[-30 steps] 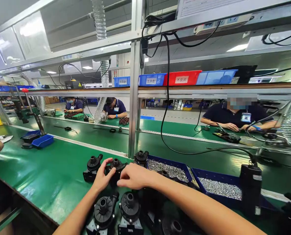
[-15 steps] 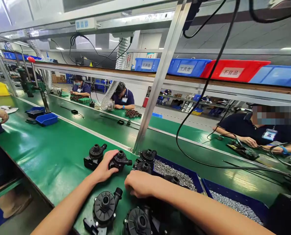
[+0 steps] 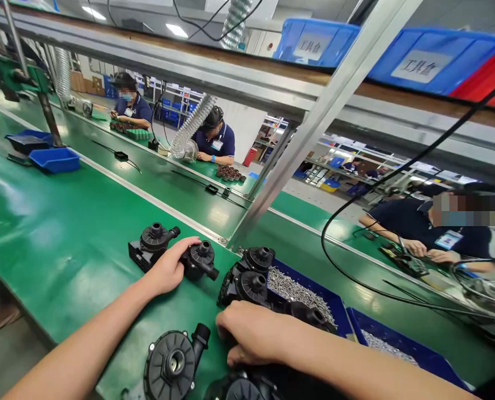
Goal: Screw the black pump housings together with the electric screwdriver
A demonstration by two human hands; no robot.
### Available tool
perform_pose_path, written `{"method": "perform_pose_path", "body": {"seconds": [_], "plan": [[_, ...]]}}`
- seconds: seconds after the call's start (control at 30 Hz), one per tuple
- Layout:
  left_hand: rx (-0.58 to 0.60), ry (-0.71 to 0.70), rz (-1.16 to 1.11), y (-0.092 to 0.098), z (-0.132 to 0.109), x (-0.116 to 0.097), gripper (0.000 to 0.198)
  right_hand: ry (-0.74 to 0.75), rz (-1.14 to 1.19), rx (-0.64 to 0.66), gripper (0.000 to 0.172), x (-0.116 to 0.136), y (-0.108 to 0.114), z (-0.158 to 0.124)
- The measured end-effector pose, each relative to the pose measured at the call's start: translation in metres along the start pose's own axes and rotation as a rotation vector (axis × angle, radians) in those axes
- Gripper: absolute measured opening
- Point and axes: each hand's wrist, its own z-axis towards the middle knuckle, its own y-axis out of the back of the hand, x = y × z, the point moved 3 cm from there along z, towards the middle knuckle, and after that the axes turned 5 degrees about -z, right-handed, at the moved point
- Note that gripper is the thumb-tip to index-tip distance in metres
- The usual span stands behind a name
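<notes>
The left hand [image 3: 169,270] is resting on a black pump [image 3: 199,260] on the green bench [image 3: 64,233], fingers curled over its near side, thumb along the top; the grasp is partial, not closed round it. A second pump [image 3: 153,243] is sitting just beside it, to the left. The right hand [image 3: 251,333] is lying knuckles-up, fingers bent down onto dark parts at the near edge; what it is holding, if anything, cannot be told. A third pump [image 3: 173,364] is lying just left of that hand, and two stacked pumps [image 3: 249,275] are standing beyond it.

A blue bin [image 3: 334,303] is holding small silver screws [image 3: 291,289]; a neighbouring bin [image 3: 397,339] to its right is holding more. Two small blue trays [image 3: 49,158] are sitting far left; their contents cannot be told.

Against half a second ago, the left hand is staying on the same pump, while the right hand has drawn nearer the body and the view has dipped.

Open bench is stretching left of the pumps; the near edge is running close under the left forearm. A slanted metal post [image 3: 297,150] is standing just behind the pumps.
</notes>
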Motion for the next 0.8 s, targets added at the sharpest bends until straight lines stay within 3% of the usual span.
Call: {"method": "perform_pose_path", "body": {"seconds": [0.17,0.27,0.4,0.5,0.6,0.7,0.8], "plan": [[-0.010,0.035,0.016,0.003,0.002,-0.002,0.080,-0.049,0.026,0.154,0.020,-0.006,-0.004,0.000],[-0.010,0.038,0.042,0.003,0.003,-0.005,0.079,-0.106,0.034,0.164,0.019,-0.017,-0.013,-0.004],[-0.008,0.051,0.073,0.002,0.003,-0.006,0.077,-0.134,0.073,0.098,0.029,-0.029,-0.032,-0.010],[-0.015,0.059,0.098,0.003,0.003,-0.005,0.075,-0.123,0.146,0.038,0.014,-0.035,-0.041,-0.023],[-0.016,0.054,0.105,0.003,0.002,-0.004,0.072,-0.098,0.283,-0.039,0.007,-0.053,-0.030,-0.052],[0.029,0.024,0.081,0.002,0.002,-0.006,0.071,-0.112,0.540,-0.109,0.017,-0.083,-0.010,-0.086],[0.085,-0.006,0.048,0.000,0.001,-0.010,0.072,-0.201,0.476,-0.264,0.022,-0.100,-0.004,-0.100]]}}
